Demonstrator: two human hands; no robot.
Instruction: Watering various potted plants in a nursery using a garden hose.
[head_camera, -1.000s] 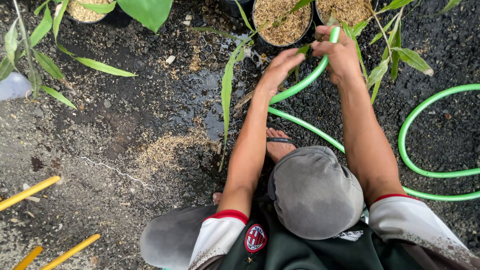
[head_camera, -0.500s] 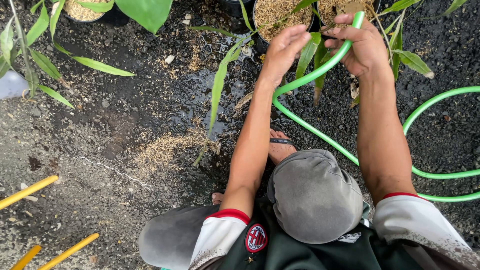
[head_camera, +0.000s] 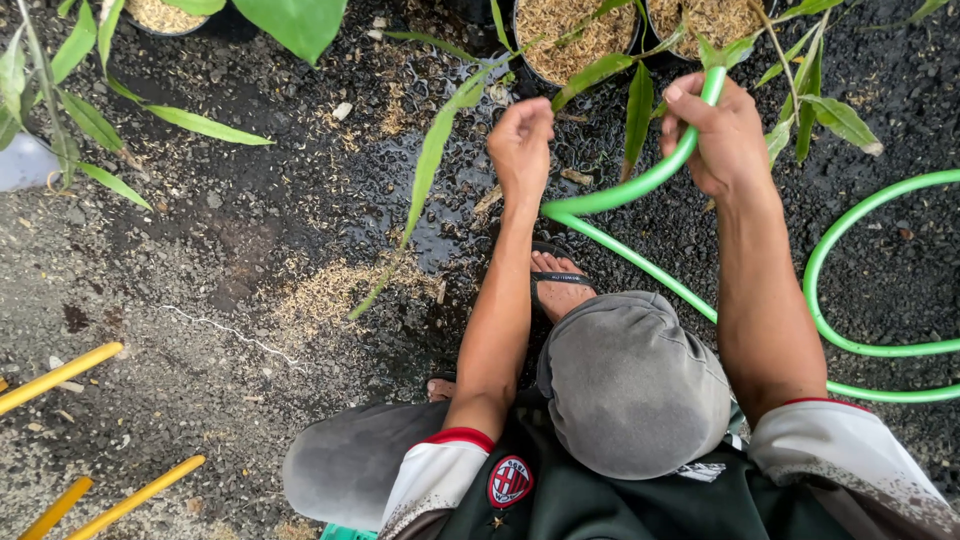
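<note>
now mid-watering: right hand (head_camera: 725, 135) clamped on green hose (head_camera: 640, 185), left hand (head_camera: 520, 140) fisted, contents unclear, by husk pot (head_camera: 575, 35); nxt needs nozzle steadied.

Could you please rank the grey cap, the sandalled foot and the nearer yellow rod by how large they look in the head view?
1. Grey cap, though nearest the camera.
2. Yellow rod.
3. Sandalled foot, partly hidden.
</note>
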